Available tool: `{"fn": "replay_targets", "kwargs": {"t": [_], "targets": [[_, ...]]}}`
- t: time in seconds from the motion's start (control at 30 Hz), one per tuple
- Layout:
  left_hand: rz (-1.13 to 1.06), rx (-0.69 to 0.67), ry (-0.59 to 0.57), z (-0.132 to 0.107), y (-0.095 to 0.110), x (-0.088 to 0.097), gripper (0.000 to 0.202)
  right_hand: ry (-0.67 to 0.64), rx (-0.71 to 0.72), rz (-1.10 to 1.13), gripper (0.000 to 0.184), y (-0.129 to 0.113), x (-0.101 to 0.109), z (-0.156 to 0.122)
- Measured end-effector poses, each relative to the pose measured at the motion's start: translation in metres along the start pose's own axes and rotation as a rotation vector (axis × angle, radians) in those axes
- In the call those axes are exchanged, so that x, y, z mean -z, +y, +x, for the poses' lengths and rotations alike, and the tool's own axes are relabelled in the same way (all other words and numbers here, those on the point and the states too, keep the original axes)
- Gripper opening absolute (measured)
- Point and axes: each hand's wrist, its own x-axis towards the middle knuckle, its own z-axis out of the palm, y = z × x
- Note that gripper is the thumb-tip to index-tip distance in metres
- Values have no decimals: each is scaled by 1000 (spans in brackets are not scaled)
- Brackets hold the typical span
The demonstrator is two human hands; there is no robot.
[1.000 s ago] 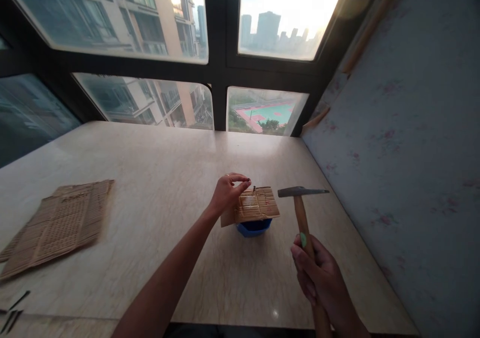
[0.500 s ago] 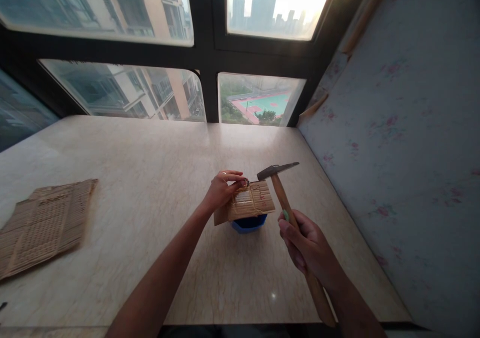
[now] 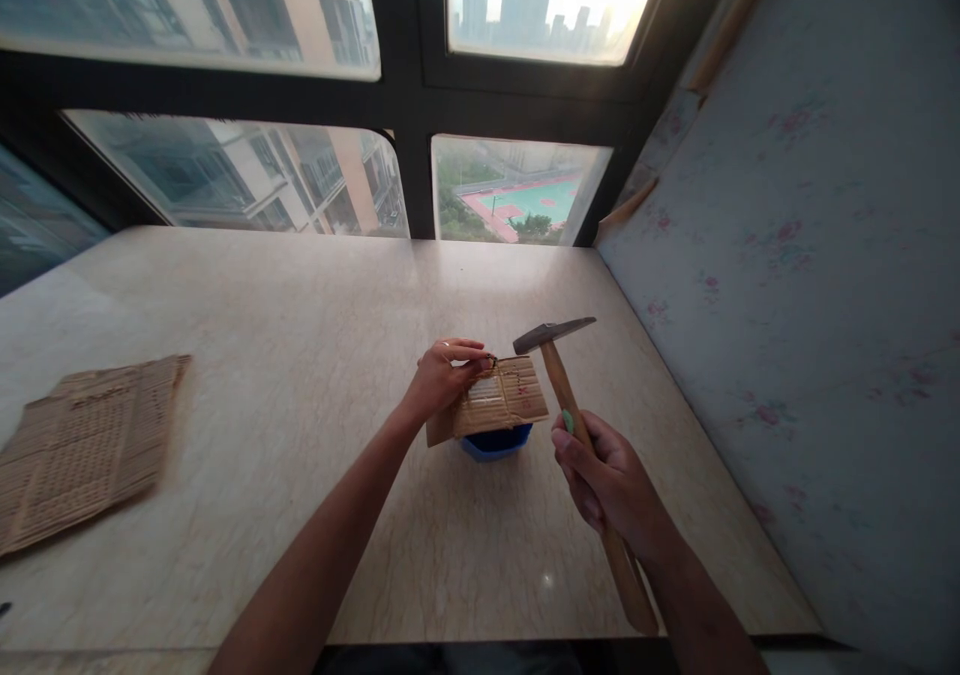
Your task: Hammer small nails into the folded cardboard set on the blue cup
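Observation:
A small piece of corrugated cardboard [image 3: 501, 397] lies across a blue bowl [image 3: 495, 444] on the marble table [image 3: 315, 315]. My left hand [image 3: 442, 379] pinches a small dark nail [image 3: 493, 361] upright at the cardboard's far left corner. My right hand [image 3: 607, 477] grips the wooden handle of a hammer [image 3: 559, 375]. The hammer's metal head hovers just above and to the right of the nail.
A larger flattened cardboard sheet [image 3: 82, 445] lies at the table's left. A floral-papered wall [image 3: 810, 285] closes the right side. Dark-framed windows [image 3: 405, 105] run along the far edge. A small dark object [image 3: 4, 610] shows at the near left corner.
The hammer has swung from upright at the right of the cardboard to leaning in over the nail. My right hand moved up and left. My left hand stays pinched at the corner.

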Motion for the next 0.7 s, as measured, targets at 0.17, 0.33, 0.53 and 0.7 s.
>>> {"fn": "replay_targets", "kwargs": {"t": [0.17, 0.33, 0.53, 0.7], "targets": [[24, -23, 15, -1, 2, -1, 10, -8, 11, 12, 34, -1, 0, 1], [71, -55, 20, -3, 3, -1, 12, -14, 9, -23, 34, -9, -4, 0], [172, -134, 42, -6, 5, -3, 14, -56, 19, -58, 35, -16, -3, 0], [295, -203, 84, -10, 6, -4, 16, -107, 3, -126, 34, -26, -4, -2]]}}
